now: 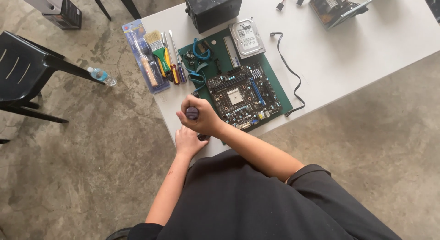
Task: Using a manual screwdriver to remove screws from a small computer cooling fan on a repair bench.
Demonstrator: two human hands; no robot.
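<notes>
My right hand [204,118] is closed around a screwdriver whose dark purple handle end [192,113] points up at me, held upright over the near left corner of the white table [348,52]. Just below it, my left hand [187,141] lies at the table's front edge. Its fingers are hidden under the right hand, beside a small dark object [203,137] I cannot make out. A black motherboard [240,95] lies on a green mat [277,86] immediately right of my hands.
On the mat are a hard drive [247,37], a memory stick [231,52] and blue cables [199,52]. A brush [156,44], packaged tools [142,57], a black box [213,8] and a black cable [293,75] lie nearby. Chair [27,70] and water bottle [101,76] are on the floor at left.
</notes>
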